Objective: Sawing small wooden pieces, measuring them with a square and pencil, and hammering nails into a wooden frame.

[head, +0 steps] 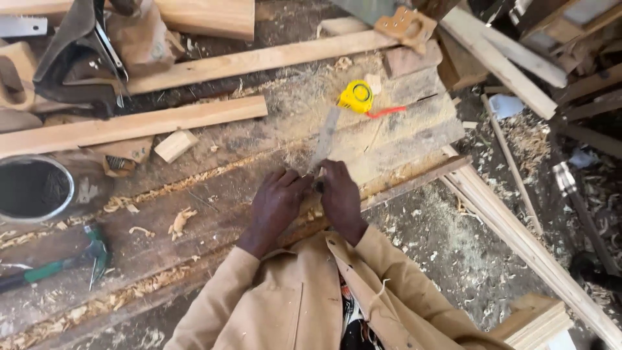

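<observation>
My left hand (277,204) and my right hand (340,198) meet over a dusty wooden workbench (194,214). Together they grip the near end of a long flat metal blade (326,136), which points away from me toward a yellow tape measure (356,96) with a red strap. The part of the blade inside my fingers is hidden. Both arms wear tan sleeves. Sawdust and wood shavings lie around the hands.
Long timber planks (129,125) cross the bench at the back. A small wood block (175,144) lies left of centre. A round metal tin (35,188) and a green-handled hammer (61,262) sit at the left. Stacked laths (518,233) lean at the right.
</observation>
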